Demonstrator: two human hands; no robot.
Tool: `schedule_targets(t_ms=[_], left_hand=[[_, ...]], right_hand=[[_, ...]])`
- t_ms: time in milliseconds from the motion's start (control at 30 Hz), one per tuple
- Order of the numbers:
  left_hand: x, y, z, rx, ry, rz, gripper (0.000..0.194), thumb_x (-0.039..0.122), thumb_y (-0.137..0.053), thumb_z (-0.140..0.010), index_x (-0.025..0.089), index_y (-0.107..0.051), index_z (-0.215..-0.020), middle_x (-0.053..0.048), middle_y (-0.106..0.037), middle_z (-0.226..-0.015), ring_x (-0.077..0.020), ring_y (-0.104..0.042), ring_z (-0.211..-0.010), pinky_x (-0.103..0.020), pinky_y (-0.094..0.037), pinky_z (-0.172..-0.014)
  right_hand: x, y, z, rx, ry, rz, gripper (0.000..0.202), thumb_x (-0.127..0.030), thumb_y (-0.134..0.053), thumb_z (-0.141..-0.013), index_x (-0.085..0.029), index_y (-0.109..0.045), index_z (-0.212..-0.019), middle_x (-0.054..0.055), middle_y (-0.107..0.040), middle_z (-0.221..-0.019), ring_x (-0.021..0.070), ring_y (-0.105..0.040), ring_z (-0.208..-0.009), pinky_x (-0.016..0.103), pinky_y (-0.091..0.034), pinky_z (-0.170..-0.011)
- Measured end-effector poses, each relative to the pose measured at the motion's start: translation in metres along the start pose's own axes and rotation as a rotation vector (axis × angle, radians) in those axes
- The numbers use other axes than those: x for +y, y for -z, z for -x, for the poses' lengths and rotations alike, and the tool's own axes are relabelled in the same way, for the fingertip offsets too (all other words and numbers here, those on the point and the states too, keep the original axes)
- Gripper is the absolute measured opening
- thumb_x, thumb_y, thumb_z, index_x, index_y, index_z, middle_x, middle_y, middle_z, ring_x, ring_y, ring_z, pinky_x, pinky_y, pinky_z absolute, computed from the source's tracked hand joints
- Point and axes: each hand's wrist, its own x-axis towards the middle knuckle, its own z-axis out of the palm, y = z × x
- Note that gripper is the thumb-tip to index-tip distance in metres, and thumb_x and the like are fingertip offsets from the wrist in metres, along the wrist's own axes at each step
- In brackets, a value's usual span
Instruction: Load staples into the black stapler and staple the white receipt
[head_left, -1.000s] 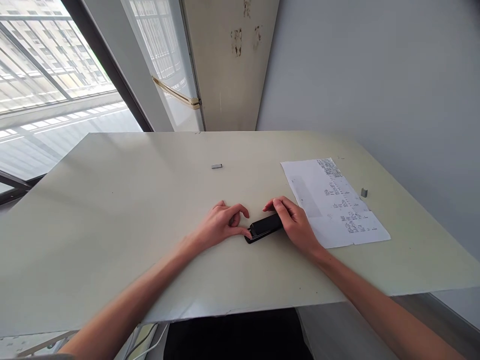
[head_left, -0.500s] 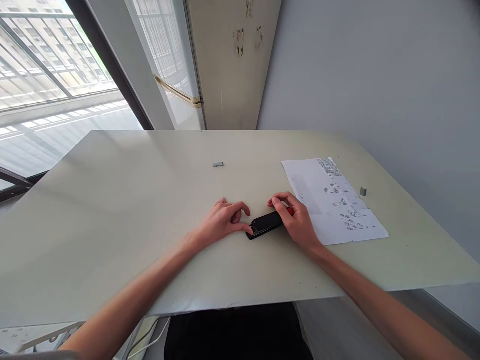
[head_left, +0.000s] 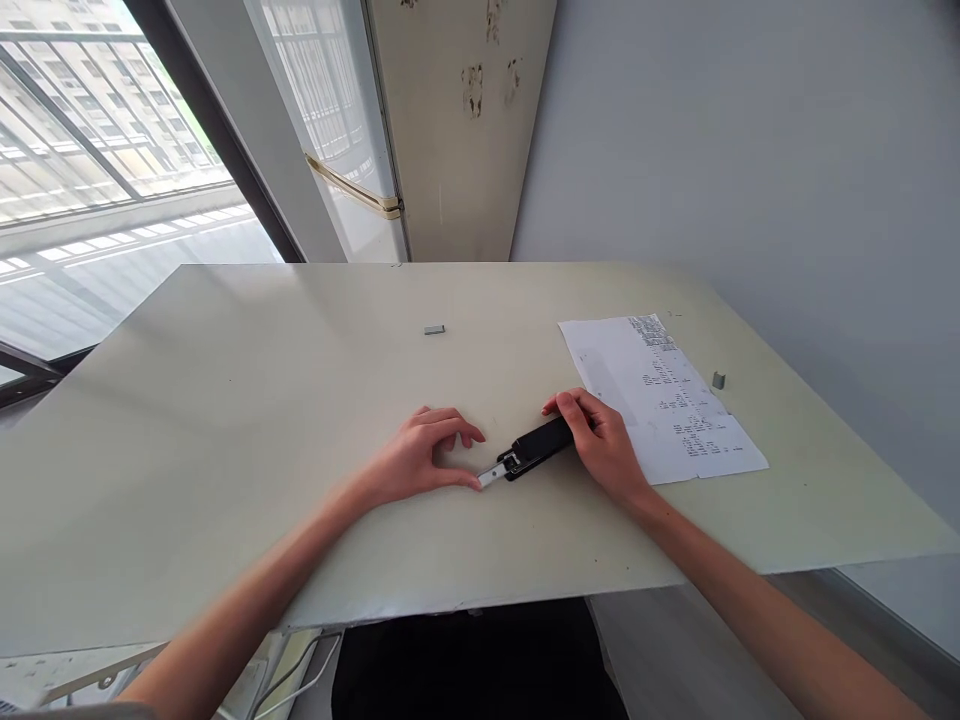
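Note:
A black stapler (head_left: 544, 441) lies on the table between my hands, its silver staple tray (head_left: 492, 474) sticking out of the left end. My right hand (head_left: 604, 440) is closed around the stapler's right end, which the fingers cover. My left hand (head_left: 424, 455) is at the tray's outer end, thumb tip touching it. Its other fingers are curved and well apart from the thumb, holding nothing. A small grey strip (head_left: 434, 329), which looks like staples, lies farther back on the table.
A printed sheet of paper (head_left: 660, 400) lies to the right, partly behind my right hand. Past its right edge stands a small grey piece (head_left: 718, 380). The table's front edge (head_left: 465, 608) runs close to my lap. A fridge (head_left: 450, 170) stands behind the table.
The silver tray has slid out of the stapler's left end. My left hand has moved left with its thumb at the tray, while my right hand keeps hold of the stapler.

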Motion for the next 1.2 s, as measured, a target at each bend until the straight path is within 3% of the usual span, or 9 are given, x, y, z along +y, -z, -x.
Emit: schedule_targets(t_ms=[100,233,300,533,667,833,967,1067,1200], left_hand=[[0.011,0.000,0.009,0.008,-0.010,-0.033,0.053,0.062,-0.087,-0.076,0.025,-0.074,-0.112,-0.005,-0.074,-0.106,-0.0247,-0.068,-0.096,-0.040,-0.048,-0.097],[0.026,-0.005,0.020,0.012,-0.036,-0.079,0.030,0.041,-0.081,-0.085,0.025,-0.074,-0.109,-0.004,-0.075,-0.108,-0.0245,-0.069,-0.099,-0.040,-0.049,-0.098],[0.030,-0.008,0.026,0.028,-0.030,-0.106,0.027,0.041,-0.079,-0.087,0.025,-0.074,-0.108,-0.004,-0.075,-0.107,-0.0238,-0.069,-0.097,-0.039,-0.050,-0.096],[0.020,-0.013,0.034,0.182,-0.035,-0.201,0.022,0.041,-0.064,-0.103,0.022,-0.074,-0.100,-0.003,-0.073,-0.092,-0.0183,-0.065,-0.082,-0.034,-0.050,-0.082],[0.016,-0.008,0.036,0.217,0.001,-0.200,0.023,0.041,-0.064,-0.104,0.022,-0.075,-0.100,-0.002,-0.071,-0.089,-0.0163,-0.063,-0.079,-0.031,-0.051,-0.079],[0.015,-0.008,0.039,0.261,0.075,-0.187,0.023,0.044,-0.063,-0.103,0.025,-0.077,-0.107,-0.001,-0.070,-0.092,-0.0152,-0.064,-0.079,-0.029,-0.052,-0.075],[0.018,-0.012,0.044,0.385,0.099,-0.282,0.023,0.042,-0.066,-0.102,0.024,-0.071,-0.116,-0.002,-0.069,-0.100,-0.0151,-0.066,-0.081,-0.028,-0.053,-0.074],[0.030,-0.022,0.047,0.432,-0.109,-0.405,0.016,0.029,-0.066,-0.102,0.023,-0.067,-0.117,-0.003,-0.066,-0.099,-0.0161,-0.066,-0.083,-0.029,-0.053,-0.074],[0.062,-0.044,0.035,0.142,-0.471,-0.399,0.014,0.021,-0.061,-0.104,0.021,-0.065,-0.117,-0.005,-0.068,-0.095,-0.0176,-0.065,-0.080,-0.032,-0.055,-0.078]], right_hand=[[0.003,0.017,0.002,-0.107,0.029,0.042,0.041,-0.063,-0.051,-0.102,-0.028,-0.072,-0.101,0.005,-0.077,-0.110,0.0251,-0.069,-0.099,0.037,-0.054,-0.086],[0.009,0.038,0.009,-0.304,0.125,0.166,0.038,-0.060,-0.066,-0.096,-0.032,-0.069,-0.121,0.005,-0.074,-0.125,0.0289,-0.068,-0.114,0.041,-0.055,-0.096],[0.012,0.042,0.013,-0.357,0.184,0.210,0.041,-0.056,-0.072,-0.093,-0.034,-0.066,-0.127,0.005,-0.071,-0.130,0.0295,-0.066,-0.120,0.043,-0.055,-0.101],[0.013,0.042,0.030,-0.310,0.159,0.232,0.029,-0.046,-0.069,-0.099,-0.034,-0.065,-0.125,0.003,-0.072,-0.116,0.0241,-0.068,-0.101,0.037,-0.057,-0.087],[0.010,0.048,0.035,-0.320,0.167,0.249,0.024,-0.045,-0.067,-0.101,-0.035,-0.066,-0.122,0.001,-0.072,-0.111,0.0235,-0.068,-0.099,0.036,-0.057,-0.083],[0.012,0.051,0.040,-0.308,0.197,0.255,0.027,-0.044,-0.066,-0.102,-0.035,-0.065,-0.127,0.002,-0.072,-0.117,0.0247,-0.068,-0.105,0.039,-0.056,-0.092],[0.011,0.050,0.046,-0.249,0.164,0.252,0.024,-0.044,-0.069,-0.099,-0.033,-0.067,-0.121,0.002,-0.073,-0.110,0.0240,-0.069,-0.098,0.038,-0.058,-0.086],[0.005,0.044,0.047,-0.243,0.131,0.251,0.024,-0.042,-0.071,-0.097,-0.032,-0.068,-0.119,0.002,-0.073,-0.109,0.0233,-0.069,-0.095,0.037,-0.058,-0.084],[-0.004,0.034,0.040,-0.222,0.126,0.221,0.019,-0.041,-0.073,-0.094,-0.028,-0.073,-0.108,0.003,-0.074,-0.101,0.0228,-0.068,-0.089,0.037,-0.057,-0.080]])
